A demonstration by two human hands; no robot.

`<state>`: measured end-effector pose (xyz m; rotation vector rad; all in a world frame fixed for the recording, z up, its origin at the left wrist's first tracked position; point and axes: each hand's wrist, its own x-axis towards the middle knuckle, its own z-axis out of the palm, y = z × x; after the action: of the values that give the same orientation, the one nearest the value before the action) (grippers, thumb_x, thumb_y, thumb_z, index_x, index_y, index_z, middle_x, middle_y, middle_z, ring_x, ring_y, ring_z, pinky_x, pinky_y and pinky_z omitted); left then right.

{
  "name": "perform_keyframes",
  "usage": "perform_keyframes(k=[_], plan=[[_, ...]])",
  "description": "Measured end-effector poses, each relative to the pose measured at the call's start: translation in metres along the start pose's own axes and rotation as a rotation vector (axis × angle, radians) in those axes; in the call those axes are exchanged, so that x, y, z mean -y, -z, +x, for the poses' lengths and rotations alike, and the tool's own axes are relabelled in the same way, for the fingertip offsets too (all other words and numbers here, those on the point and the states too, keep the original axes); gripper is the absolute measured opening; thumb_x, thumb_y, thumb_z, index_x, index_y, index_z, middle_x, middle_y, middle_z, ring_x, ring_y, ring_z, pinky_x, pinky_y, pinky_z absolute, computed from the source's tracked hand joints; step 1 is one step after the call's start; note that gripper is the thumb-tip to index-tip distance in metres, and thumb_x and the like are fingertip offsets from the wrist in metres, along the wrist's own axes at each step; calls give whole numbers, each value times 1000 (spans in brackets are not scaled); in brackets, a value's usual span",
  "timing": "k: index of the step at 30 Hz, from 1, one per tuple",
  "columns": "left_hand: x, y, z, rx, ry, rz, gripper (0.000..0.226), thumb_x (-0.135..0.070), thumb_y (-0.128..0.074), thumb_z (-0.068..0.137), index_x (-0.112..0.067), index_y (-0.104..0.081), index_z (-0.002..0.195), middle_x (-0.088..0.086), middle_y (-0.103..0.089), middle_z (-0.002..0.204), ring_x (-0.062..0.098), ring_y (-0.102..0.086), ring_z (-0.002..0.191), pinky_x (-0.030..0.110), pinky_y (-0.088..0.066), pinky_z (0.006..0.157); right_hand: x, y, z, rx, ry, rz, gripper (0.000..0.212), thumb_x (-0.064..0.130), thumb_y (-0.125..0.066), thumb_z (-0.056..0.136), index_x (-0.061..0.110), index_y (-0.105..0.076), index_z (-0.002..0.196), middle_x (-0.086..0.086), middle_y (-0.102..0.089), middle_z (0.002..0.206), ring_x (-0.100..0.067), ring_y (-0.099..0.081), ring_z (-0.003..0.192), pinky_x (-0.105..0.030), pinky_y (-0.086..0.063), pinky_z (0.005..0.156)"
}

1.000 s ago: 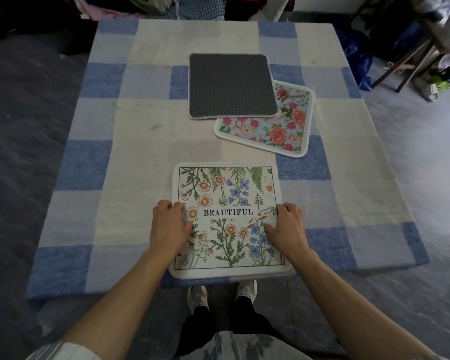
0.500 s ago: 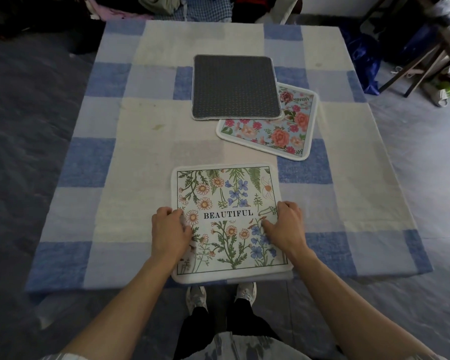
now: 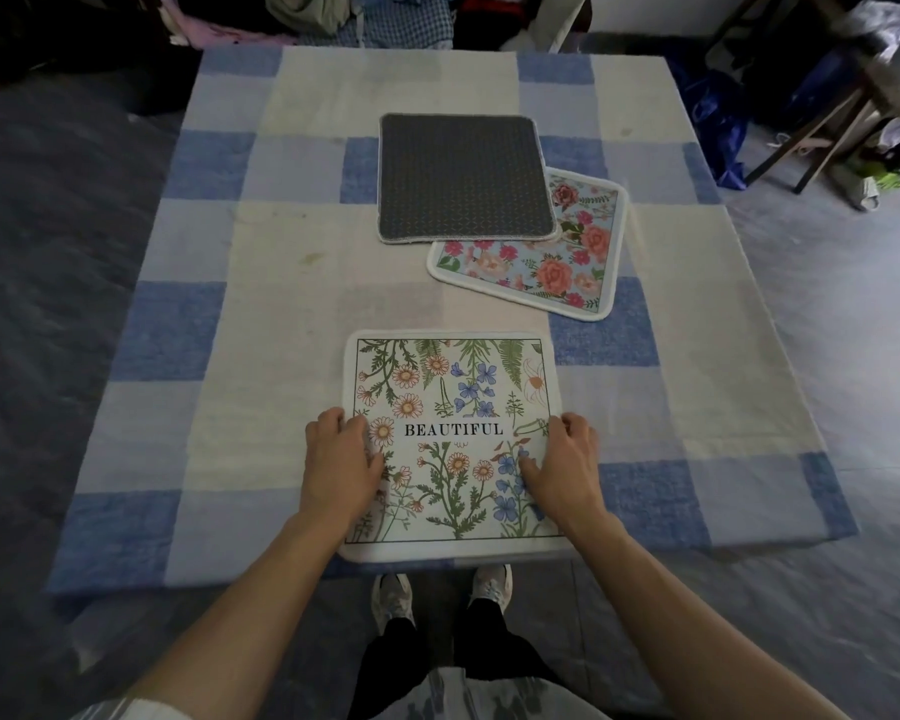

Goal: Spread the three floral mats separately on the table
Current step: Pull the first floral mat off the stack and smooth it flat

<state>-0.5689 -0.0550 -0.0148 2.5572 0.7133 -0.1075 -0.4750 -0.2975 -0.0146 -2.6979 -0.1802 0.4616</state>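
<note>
A white mat printed with wildflowers and the word BEAUTIFUL lies face up at the table's front edge, its near border slightly over the edge. My left hand holds its left side and my right hand its right side, thumbs on top and fingers curled at the edges. Farther back, a light-blue mat with pink roses lies face up. A third mat lies on its upper-left part, grey backing up.
A blue-and-cream checked cloth covers the table. Piled clothes sit beyond the far edge. A wooden stool and a blue bag stand on the floor at the right. My shoes show below the front edge.
Both hands stay on the sides of the BEAUTIFUL mat, which has barely shifted. Only the view has moved a little.
</note>
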Motion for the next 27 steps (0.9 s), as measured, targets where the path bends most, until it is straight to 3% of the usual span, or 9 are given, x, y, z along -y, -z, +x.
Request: perform_keyframes(k=[8, 11, 15, 20, 27], plan=[[0, 0, -3, 22, -15, 39, 42, -26, -67, 86, -9, -56, 123, 11, -44, 131, 27, -37, 120, 36, -41, 101, 1, 0, -6, -20, 32, -105, 49, 31, -63, 91, 7, -45, 129, -11, -39, 141, -28, -36, 127, -40, -36, 109], [2, -1, -7, 10, -46, 82, 40, -28, -67, 86, -11, -57, 121, 8, -44, 131, 25, -38, 119, 37, -47, 94, 2, -1, -10, -32, 53, -150, 51, 35, -63, 90, 7, -45, 129, -11, -38, 142, -29, -36, 128, -41, -39, 108], [5, -1, -10, 24, -94, 121, 40, -28, -65, 86, -10, -57, 120, 8, -45, 130, 26, -38, 120, 39, -50, 90, 2, -3, -14, 0, 64, -174, 66, 43, -64, 87, 6, -38, 136, -11, -32, 147, -28, -31, 134, -42, -37, 111], [9, -1, -8, 87, -145, 222, 50, -40, -58, 88, -16, -49, 132, 6, -40, 137, 24, -35, 124, 37, -51, 93, 1, -9, -15, 112, 21, -180, 103, 55, -71, 79, 4, -16, 150, -13, -9, 161, -29, -6, 149, -43, -20, 121], [13, -6, -10, 102, -157, 229, 55, -42, -59, 89, -18, -43, 137, 6, -34, 143, 26, -31, 128, 38, -51, 95, -3, -8, -14, 112, 35, -168, 105, 60, -72, 74, 6, -20, 147, -11, -11, 160, -28, -8, 149, -42, -23, 119]])
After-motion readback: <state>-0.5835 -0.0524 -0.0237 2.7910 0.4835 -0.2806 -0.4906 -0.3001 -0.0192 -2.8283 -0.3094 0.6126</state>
